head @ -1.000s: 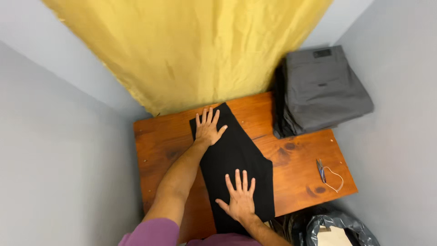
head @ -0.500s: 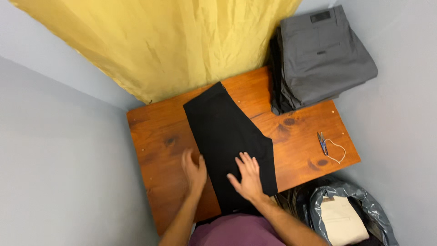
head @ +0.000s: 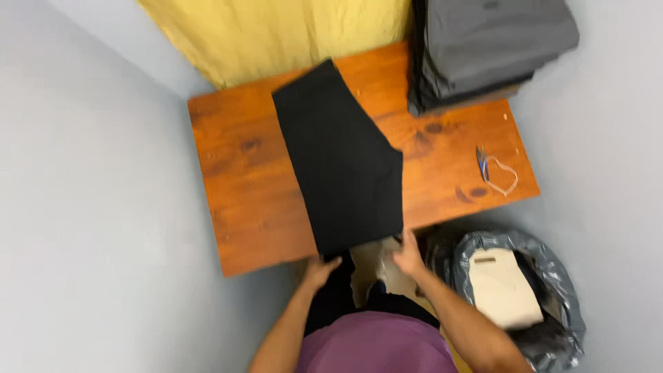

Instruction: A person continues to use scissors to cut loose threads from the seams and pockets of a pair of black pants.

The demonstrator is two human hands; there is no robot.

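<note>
A black folded garment (head: 342,159) lies lengthwise on a wooden table (head: 242,179), its near end hanging over the front edge. My left hand (head: 319,269) grips the garment's near left corner at the table edge. My right hand (head: 407,254) holds the near right corner, just below the edge. A pale inner part of the cloth (head: 373,266) shows between my hands.
A stack of folded grey trousers (head: 483,48) sits at the table's far right. Small snips with a loop of cord (head: 494,169) lie near the right edge. A grey plastic bag (head: 511,290) with a beige garment stands on the floor. Yellow curtain (head: 290,27) hangs behind.
Both hands have slid back from the top of the garment to its near end at the table's front edge. The camera view has shifted, showing more floor.
</note>
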